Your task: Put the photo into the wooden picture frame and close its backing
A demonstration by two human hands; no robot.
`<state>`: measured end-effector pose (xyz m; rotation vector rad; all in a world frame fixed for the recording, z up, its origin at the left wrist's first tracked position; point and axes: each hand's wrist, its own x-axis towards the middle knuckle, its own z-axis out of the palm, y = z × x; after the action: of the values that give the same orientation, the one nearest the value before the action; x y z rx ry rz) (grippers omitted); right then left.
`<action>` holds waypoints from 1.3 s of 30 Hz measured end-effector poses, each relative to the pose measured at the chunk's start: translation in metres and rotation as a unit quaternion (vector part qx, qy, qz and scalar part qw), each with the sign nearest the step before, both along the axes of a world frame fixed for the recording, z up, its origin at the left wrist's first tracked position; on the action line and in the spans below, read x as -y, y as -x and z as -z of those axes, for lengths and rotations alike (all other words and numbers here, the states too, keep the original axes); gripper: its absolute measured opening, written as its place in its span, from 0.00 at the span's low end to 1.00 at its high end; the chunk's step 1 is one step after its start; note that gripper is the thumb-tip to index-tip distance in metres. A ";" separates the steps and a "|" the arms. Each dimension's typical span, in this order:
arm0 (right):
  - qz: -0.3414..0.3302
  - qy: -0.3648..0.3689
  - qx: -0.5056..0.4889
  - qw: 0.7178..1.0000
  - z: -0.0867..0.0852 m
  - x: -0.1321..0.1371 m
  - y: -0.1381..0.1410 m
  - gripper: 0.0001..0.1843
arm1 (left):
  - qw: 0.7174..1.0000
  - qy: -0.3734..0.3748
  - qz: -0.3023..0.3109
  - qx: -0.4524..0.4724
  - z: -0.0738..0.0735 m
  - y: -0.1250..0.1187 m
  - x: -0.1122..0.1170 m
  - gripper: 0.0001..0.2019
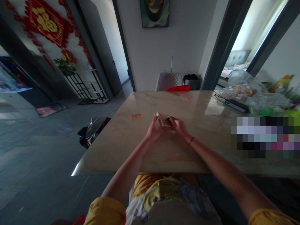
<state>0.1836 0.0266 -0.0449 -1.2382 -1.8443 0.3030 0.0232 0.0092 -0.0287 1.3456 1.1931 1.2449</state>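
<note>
Over the middle of the stone-topped table, both hands are on a small brown box, which looks like cardboard and sits tilted between them. My left hand grips its left side and lower edge, thumb and fingers bent around it. My right hand, with a thin dark band at the wrist, has its fingers closed at the box's right side. A small dark tip shows by the right fingertips; I cannot make out what it is. The fingers hide part of the box.
Clear plastic bags and a long dark device lie at the table's right. An orange smear marks the top. A quilted chair with a red item stands at the far edge; a dark bag is at the left.
</note>
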 end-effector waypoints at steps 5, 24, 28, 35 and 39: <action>0.017 0.011 -0.025 0.999 -0.002 0.015 0.018 0.22 | 0.969 0.071 0.011 0.236 -0.011 -0.004 0.002 0.24; 0.026 0.016 -0.053 0.998 -0.004 0.027 0.024 0.22 | 0.922 0.183 0.131 0.316 -0.021 0.017 0.008 0.25; 0.047 0.028 -0.052 0.997 -0.003 0.026 0.024 0.23 | 0.924 0.184 0.131 0.308 -0.021 0.017 0.008 0.26; 0.043 0.030 -0.039 0.998 -0.008 0.028 0.025 0.22 | 0.929 0.173 0.129 0.299 -0.020 0.016 0.009 0.27; 0.036 0.006 -0.021 0.999 -0.010 0.028 0.025 0.22 | 0.935 0.153 0.123 0.296 -0.023 0.015 0.011 0.27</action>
<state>0.1588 -0.0017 -0.0350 -1.2947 -1.7598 0.2992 0.0080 -0.0022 -0.0060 0.7756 0.7237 1.1139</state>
